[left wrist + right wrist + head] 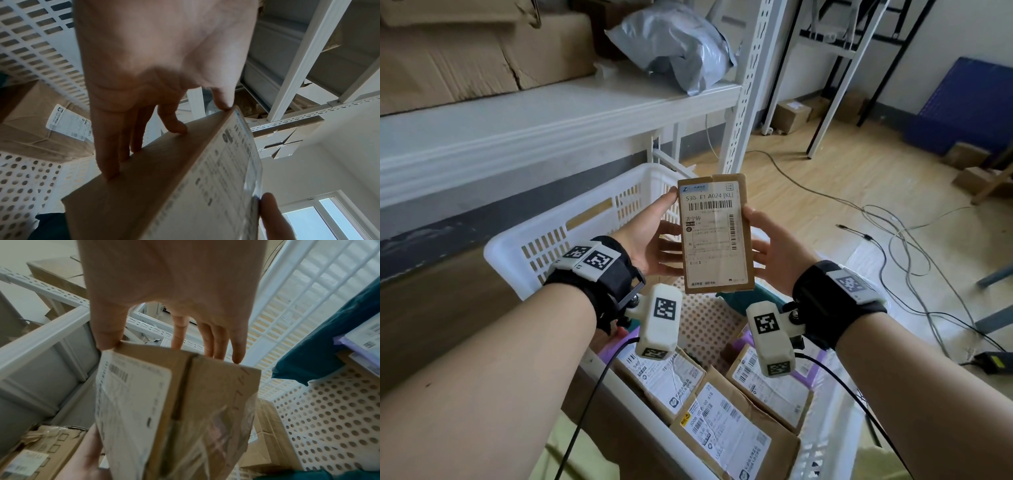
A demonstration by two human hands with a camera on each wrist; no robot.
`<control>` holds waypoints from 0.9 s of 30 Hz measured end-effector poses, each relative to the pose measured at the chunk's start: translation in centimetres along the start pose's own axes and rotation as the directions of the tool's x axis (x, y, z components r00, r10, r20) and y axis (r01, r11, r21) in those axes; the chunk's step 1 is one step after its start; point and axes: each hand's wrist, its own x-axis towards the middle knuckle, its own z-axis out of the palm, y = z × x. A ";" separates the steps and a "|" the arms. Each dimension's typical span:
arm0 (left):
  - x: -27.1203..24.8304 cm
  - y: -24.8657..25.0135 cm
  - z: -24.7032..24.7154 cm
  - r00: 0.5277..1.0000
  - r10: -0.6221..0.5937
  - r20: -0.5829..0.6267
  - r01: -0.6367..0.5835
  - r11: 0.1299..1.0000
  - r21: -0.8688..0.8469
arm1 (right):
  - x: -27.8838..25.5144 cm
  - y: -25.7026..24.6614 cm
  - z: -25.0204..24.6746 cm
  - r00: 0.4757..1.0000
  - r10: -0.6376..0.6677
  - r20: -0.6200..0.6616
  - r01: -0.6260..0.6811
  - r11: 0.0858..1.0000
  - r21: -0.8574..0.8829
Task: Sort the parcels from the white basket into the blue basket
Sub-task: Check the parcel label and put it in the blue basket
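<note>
I hold a small brown cardboard parcel (714,233) with a white shipping label upright above the white basket (544,226). My left hand (669,222) pinches its left edge, thumb on the front and fingers behind. My right hand (755,233) pinches the right edge the same way. In the left wrist view the parcel (164,186) lies under my left fingers (111,170). The right wrist view shows my right thumb and fingers (236,356) on the parcel's (205,394) top edge. Several labelled brown parcels (722,421) lie in the basket below. A blue basket-like thing (962,102) stands by the far right wall.
A white metal shelf (551,113) with cardboard boxes and a grey poly bag (674,44) stands just behind the basket. A teal bag (318,345) and a purple mailer lie in the basket. Cables (893,233) and small boxes are strewn on the wooden floor at right.
</note>
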 end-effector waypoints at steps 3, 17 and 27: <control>1.1 -0.7 -0.7 1.000 0.002 0.015 -0.001 1.000 -0.022 | 0.0 0.3 -0.1 1.000 -0.005 0.029 0.007 0.999 -0.053; 11.3 -2.8 -1.8 0.994 -0.107 -0.003 0.107 0.994 0.038 | 6.8 3.4 -3.0 0.992 0.129 -0.012 -0.128 0.965 -0.230; 19.3 -7.9 -4.6 0.947 -0.065 -0.314 0.177 0.922 0.343 | 15.2 10.5 -2.7 0.917 0.399 0.012 -0.326 0.765 -0.555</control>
